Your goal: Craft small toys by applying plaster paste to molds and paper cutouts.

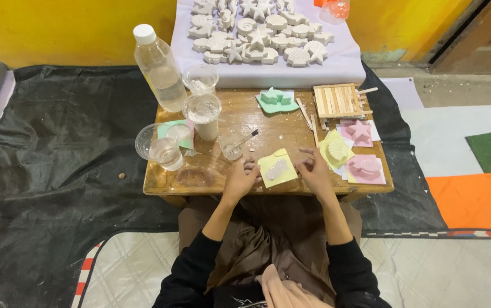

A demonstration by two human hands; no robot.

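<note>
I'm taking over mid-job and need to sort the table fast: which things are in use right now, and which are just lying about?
In use:
- yellow mould, filled white, between both hands
- left hand, touching its left edge
- right hand, at its right edge

Lying about:
- water bottle
- plastic cups
- green mould
- pink star mould
- stick rack
- finished white casts
</note>
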